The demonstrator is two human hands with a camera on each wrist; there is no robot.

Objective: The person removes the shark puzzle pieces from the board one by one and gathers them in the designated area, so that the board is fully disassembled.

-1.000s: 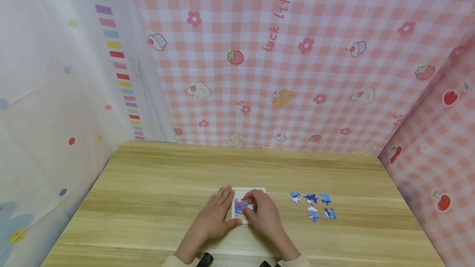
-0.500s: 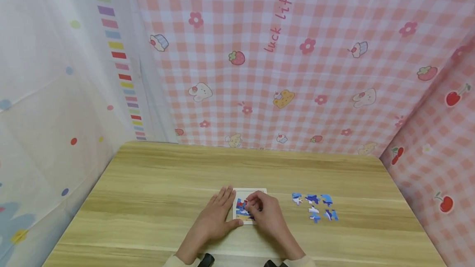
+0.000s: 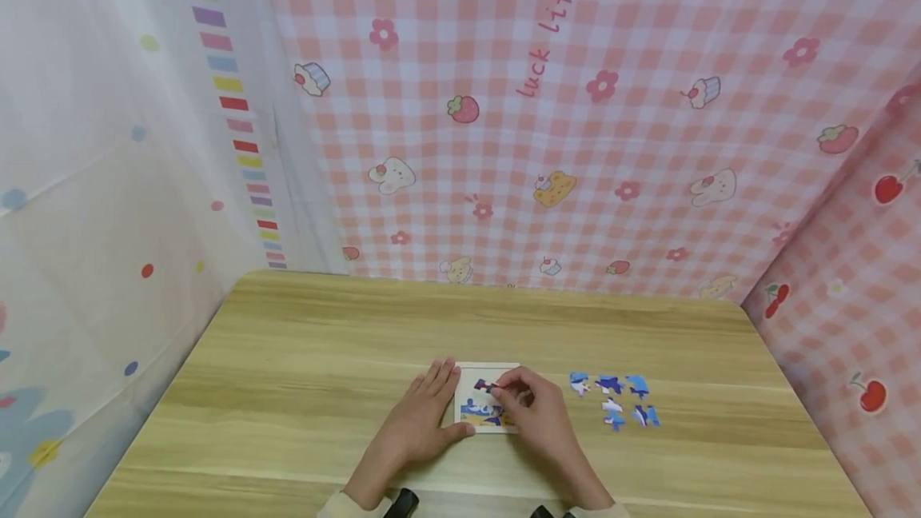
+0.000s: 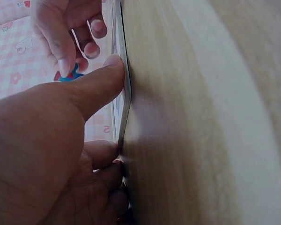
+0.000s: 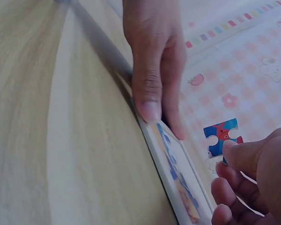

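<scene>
A small white-framed puzzle tray (image 3: pixel 489 364) lies on the table in the head view, with joined picture pieces along its near side and a bare far part. My left hand (image 3: pixel 420 414) rests flat at its left edge, thumb on the near left corner. With thumb and fingertips, my right hand (image 3: pixel 536 410) pinches a blue and red puzzle piece (image 5: pixel 221 136) above the tray. That piece is lifted off the board. To the right of the tray lie several loose blue and white puzzle pieces (image 3: pixel 612 404).
The wooden table (image 3: pixel 302 342) spreads around the tray. A pink checked cloth (image 3: pixel 518 142) hangs along its far edge, a white dotted cloth (image 3: pixel 86 182) on the left and another checked cloth (image 3: pixel 856 294) on the right.
My right hand has lifted the blue and red puzzle piece from the tray and shifted slightly right, leaving white backing where it lay. The left hand stays at the tray's edge.
</scene>
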